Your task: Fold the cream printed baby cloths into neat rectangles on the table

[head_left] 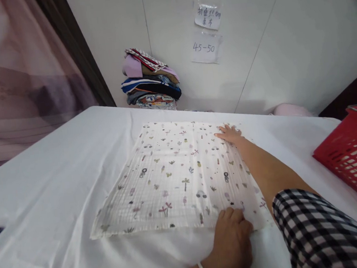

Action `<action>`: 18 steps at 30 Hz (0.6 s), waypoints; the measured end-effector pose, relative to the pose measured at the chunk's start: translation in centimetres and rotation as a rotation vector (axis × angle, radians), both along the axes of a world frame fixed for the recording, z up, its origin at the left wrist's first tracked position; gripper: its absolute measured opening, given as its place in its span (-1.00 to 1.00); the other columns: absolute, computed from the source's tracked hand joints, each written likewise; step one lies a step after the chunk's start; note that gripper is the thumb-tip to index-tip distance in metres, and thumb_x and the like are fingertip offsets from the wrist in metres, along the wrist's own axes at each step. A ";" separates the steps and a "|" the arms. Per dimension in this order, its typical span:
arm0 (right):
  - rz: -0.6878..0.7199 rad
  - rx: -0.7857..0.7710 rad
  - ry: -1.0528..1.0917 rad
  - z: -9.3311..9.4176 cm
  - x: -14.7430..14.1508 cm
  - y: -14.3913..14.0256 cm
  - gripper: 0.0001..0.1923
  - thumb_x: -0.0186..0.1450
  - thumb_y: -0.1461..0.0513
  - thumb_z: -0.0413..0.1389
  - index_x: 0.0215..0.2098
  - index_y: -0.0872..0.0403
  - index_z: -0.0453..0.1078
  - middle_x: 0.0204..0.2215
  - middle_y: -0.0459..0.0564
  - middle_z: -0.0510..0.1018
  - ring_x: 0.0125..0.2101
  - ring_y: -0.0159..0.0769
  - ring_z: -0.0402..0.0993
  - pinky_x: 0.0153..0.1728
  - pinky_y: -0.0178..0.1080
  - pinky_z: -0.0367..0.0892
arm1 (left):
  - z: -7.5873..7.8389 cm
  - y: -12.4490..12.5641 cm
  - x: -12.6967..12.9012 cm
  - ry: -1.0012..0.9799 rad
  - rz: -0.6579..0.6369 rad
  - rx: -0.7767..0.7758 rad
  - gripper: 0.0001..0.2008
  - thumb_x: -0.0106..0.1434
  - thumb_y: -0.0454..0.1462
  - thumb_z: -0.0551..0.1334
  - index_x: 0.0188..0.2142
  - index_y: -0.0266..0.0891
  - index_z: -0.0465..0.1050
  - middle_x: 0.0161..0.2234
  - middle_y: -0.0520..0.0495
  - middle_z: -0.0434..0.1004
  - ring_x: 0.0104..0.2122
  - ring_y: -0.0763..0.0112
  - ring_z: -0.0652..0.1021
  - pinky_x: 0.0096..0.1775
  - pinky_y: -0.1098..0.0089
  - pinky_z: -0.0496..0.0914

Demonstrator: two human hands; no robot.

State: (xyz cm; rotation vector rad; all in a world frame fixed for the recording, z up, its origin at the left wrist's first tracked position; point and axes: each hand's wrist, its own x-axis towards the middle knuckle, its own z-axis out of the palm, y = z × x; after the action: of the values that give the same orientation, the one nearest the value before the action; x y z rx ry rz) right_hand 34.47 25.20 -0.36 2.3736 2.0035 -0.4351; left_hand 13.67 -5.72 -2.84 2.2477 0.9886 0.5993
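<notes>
The white worktop (58, 162) holds a printed cloth (176, 176). Left hand (232, 238) pinches its near edge; right hand (230, 134) lies flat, fingers spread, far side. Press gently and keep the edges straight.

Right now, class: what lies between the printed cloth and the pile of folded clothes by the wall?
Only bare white table cover separates the printed cloth from the pile of folded clothes, seen in the head view.
</notes>
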 end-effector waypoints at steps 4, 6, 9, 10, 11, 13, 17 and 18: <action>0.068 0.036 0.021 -0.6 0.8 -2.5 -0.25 0.24 -0.21 -0.19 0.31 -0.12 0.00 0.35 -0.08 -0.15 0.31 0.11 -0.31 0.23 0.24 -0.27 | 0.5 0.2 -0.2 0.028 -0.020 0.006 -0.82 0.02 -0.42 0.16 -0.36 -0.16 0.40 -0.25 -0.09 0.43 -0.23 0.24 0.36 -0.21 0.20 0.27; 0.117 0.038 0.057 -0.6 1.4 -4.9 -0.29 0.28 -0.17 -0.21 0.30 -0.08 0.04 0.35 -0.07 -0.12 0.32 0.01 -0.28 0.25 0.14 -0.23 | 0.8 0.4 -0.3 0.062 -0.034 0.005 -0.81 0.04 -0.43 0.14 -0.35 -0.18 0.42 -0.24 -0.09 0.43 -0.21 0.25 0.36 -0.18 0.21 0.27; 0.152 0.056 0.089 -0.6 2.6 -10.2 -0.35 0.31 -0.11 -0.21 0.29 -0.06 0.09 0.33 -0.04 -0.06 0.32 -0.08 -0.24 0.26 0.06 -0.18 | 1.2 0.8 -0.3 0.091 -0.049 0.006 -0.77 0.05 -0.44 0.13 -0.33 -0.20 0.46 -0.23 -0.10 0.44 -0.18 0.25 0.36 -0.14 0.21 0.27; 0.152 0.070 0.088 -0.6 3.0 -12.4 -0.36 0.32 -0.10 -0.20 0.28 -0.05 0.10 0.33 -0.04 -0.04 0.32 -0.10 -0.23 0.26 0.05 -0.18 | 1.3 0.9 -0.3 0.092 -0.052 0.007 -0.76 0.05 -0.45 0.13 -0.31 -0.20 0.48 -0.23 -0.10 0.44 -0.17 0.25 0.36 -0.13 0.21 0.27; 0.148 0.088 0.085 -0.7 3.3 -14.8 -0.38 0.32 -0.09 -0.19 0.27 -0.05 0.12 0.33 -0.03 -0.03 0.32 -0.11 -0.23 0.26 0.05 -0.19 | 1.4 1.0 -0.3 0.090 -0.051 0.011 -0.73 0.05 -0.46 0.12 -0.30 -0.20 0.49 -0.22 -0.10 0.45 -0.17 0.25 0.37 -0.12 0.22 0.27; 0.142 0.137 0.078 -1.0 3.6 -19.9 -0.41 0.34 -0.05 -0.17 0.25 -0.03 0.15 0.32 -0.02 -0.01 0.32 -0.13 -0.20 0.26 0.05 -0.20 | 1.5 1.1 -0.3 0.081 -0.047 0.028 -0.70 0.05 -0.47 0.12 -0.27 -0.19 0.51 -0.21 -0.09 0.45 -0.15 0.25 0.37 -0.09 0.22 0.27; 0.129 0.242 0.126 -1.7 3.4 -30.0 -0.47 0.36 -0.02 -0.15 0.21 -0.03 0.22 0.29 -0.02 0.08 0.30 -0.17 -0.10 0.26 0.05 -0.15 | 1.6 1.4 -0.4 0.073 -0.050 0.077 -0.65 0.06 -0.49 0.11 -0.22 -0.17 0.52 -0.19 -0.07 0.46 -0.13 0.25 0.38 -0.05 0.22 0.27; 0.122 0.265 0.141 -1.8 3.2 -32.1 -0.48 0.37 -0.01 -0.16 0.20 -0.02 0.23 0.28 -0.01 0.10 0.29 -0.18 -0.07 0.25 0.05 -0.13 | 1.6 1.5 -0.4 0.071 -0.049 0.089 -0.64 0.06 -0.50 0.11 -0.22 -0.17 0.52 -0.18 -0.07 0.47 -0.13 0.25 0.38 -0.05 0.23 0.28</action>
State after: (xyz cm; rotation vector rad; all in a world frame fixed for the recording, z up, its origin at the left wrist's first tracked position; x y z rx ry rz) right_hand 37.69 -6.87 -2.20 2.4044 2.3911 -0.3633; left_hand 13.24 -4.23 -1.24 2.3794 0.9551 0.5550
